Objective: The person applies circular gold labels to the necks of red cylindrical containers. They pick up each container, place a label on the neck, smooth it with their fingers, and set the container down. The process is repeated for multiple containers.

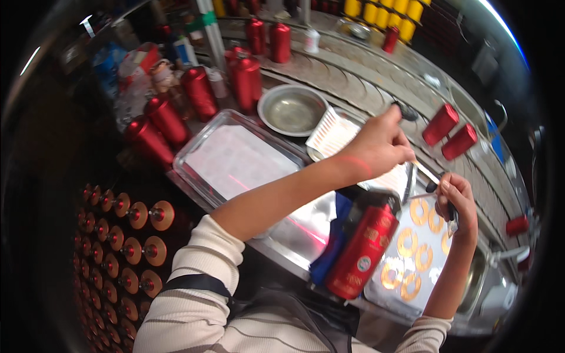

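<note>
My left hand (382,144) is raised above the bench, its thumb and fingertips pinched at one end of a thin pale strip (428,172) with an orange-gold tip. My right hand (460,200) is closed around a slim tool with dark parts, whose kind I cannot make out; it meets the strip's other end. Below them a red bottle (364,250) leans, its dark top pointing away from me, beside a blue cloth (331,244). Under my right hand lies a pale sheet (385,294) bearing several gold rings (407,242).
To the left are a clear tray with a white sheet (238,159) and a round metal bowl (292,110). Red bottles (200,94) stand behind, and two more (441,125) are at the right. Racked rows of round-ended pieces (138,215) fill the lower left.
</note>
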`<act>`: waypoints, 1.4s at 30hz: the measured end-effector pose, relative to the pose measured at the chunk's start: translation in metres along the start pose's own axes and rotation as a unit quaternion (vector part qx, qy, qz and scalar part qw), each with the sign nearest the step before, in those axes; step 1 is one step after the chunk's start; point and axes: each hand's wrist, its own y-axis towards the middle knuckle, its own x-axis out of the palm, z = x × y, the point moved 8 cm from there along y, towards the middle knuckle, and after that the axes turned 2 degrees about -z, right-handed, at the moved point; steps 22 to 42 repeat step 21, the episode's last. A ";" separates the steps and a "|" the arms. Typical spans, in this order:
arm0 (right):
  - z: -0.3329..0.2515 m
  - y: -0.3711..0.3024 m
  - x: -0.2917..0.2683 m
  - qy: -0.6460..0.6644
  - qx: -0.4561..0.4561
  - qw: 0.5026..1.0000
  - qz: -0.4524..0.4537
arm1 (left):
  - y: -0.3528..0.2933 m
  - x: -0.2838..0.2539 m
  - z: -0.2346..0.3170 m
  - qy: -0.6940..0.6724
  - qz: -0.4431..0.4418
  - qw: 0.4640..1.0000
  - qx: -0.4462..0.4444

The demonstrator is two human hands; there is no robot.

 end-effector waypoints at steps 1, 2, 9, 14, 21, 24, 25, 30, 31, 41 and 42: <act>-0.009 -0.019 0.009 -0.024 -0.005 1.000 0.006 | -0.016 0.007 0.001 -0.033 0.000 0.999 0.006; -0.013 -0.040 0.015 -0.051 0.008 0.998 0.035 | -0.035 0.013 0.003 -0.068 0.003 0.998 0.010; -0.004 -0.165 0.093 -0.135 0.094 0.982 0.094 | -0.184 0.040 -0.010 -0.064 0.012 0.998 -0.016; 0.062 -0.206 0.126 -0.065 0.143 0.982 0.110 | -0.252 0.042 -0.043 -0.064 0.047 0.989 -0.123; 0.086 -0.202 0.142 0.020 0.131 0.981 0.140 | -0.269 0.040 -0.067 -0.118 0.090 0.978 -0.147; 0.086 -0.202 0.142 0.020 0.131 0.981 0.140 | -0.269 0.040 -0.067 -0.118 0.090 0.978 -0.147; 0.086 -0.202 0.142 0.020 0.131 0.981 0.140 | -0.269 0.040 -0.067 -0.118 0.090 0.978 -0.147; 0.086 -0.202 0.142 0.020 0.131 0.981 0.140 | -0.269 0.040 -0.067 -0.118 0.090 0.978 -0.147; 0.086 -0.202 0.142 0.020 0.131 0.981 0.140 | -0.269 0.040 -0.067 -0.118 0.090 0.978 -0.147; 0.086 -0.202 0.142 0.020 0.131 0.981 0.140 | -0.269 0.040 -0.067 -0.118 0.090 0.978 -0.147; 0.086 -0.202 0.142 0.020 0.131 0.981 0.140 | -0.269 0.040 -0.067 -0.118 0.090 0.978 -0.147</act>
